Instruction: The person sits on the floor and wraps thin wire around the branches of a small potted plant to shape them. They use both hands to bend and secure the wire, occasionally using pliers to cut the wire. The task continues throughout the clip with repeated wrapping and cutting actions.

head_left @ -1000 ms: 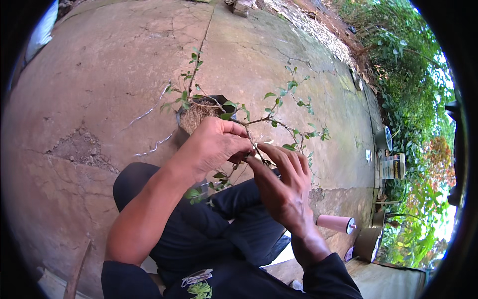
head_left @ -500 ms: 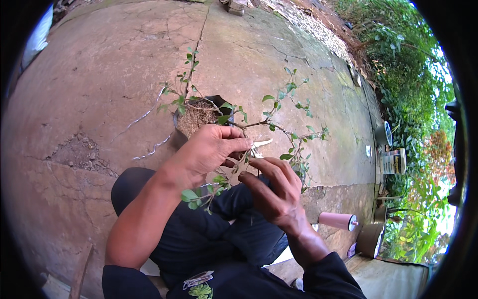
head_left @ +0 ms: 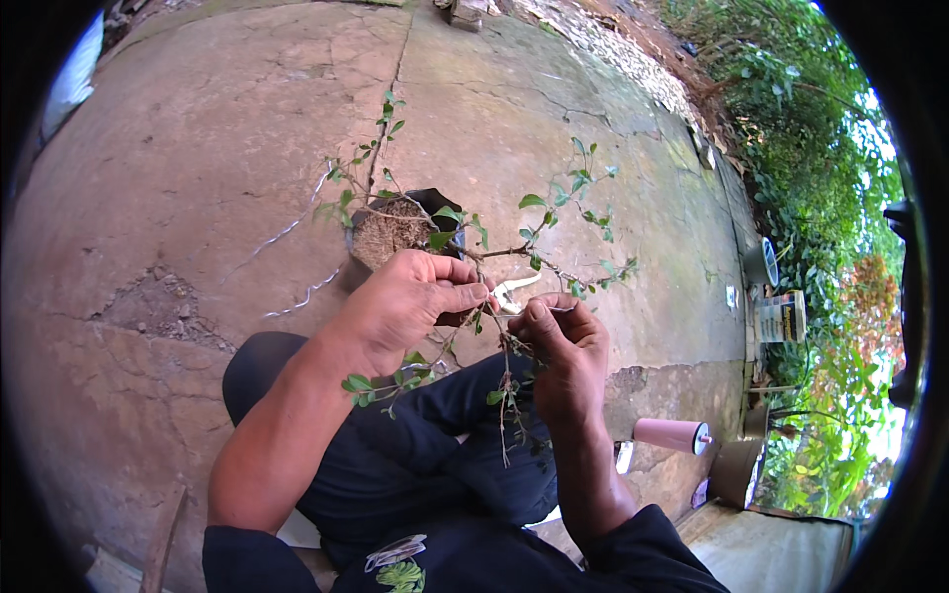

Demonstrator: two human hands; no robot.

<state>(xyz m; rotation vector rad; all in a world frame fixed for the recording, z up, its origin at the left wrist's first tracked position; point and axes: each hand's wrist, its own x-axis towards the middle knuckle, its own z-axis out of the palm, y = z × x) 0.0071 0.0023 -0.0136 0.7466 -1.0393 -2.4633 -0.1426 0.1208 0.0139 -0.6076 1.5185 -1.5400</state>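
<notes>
Biggest worry for me here was a cracked stem. The left hand [head_left: 405, 301] had thumb and fingertips pinched on the leafy plant [head_left: 441, 239], and the right hand [head_left: 571, 361] was pinching what looked like a thin wire [head_left: 565, 309]. A hard tug from the right against that hold could've split the wood or scuffed the bark. Leaves could've been knocked off too, since sprigs dangled right below both grips, over the dark trousers [head_left: 395, 445]. And if anyone yanked, the dark pot [head_left: 450, 203] might've tipped, as neither hand was steadying it.

As for where the plant sat: one stem ran straight into the left grip, the lower twigs hung between and below the hands, and the upper branches spread out past the fingers on both sides. The pot stood just beyond the left hand on the cracked concrete [head_left: 247, 109]. Couldn't tell exactly what was under the left fingertips, they hid it. A cream-coloured object [head_left: 521, 284] showed just past the grips.
</notes>
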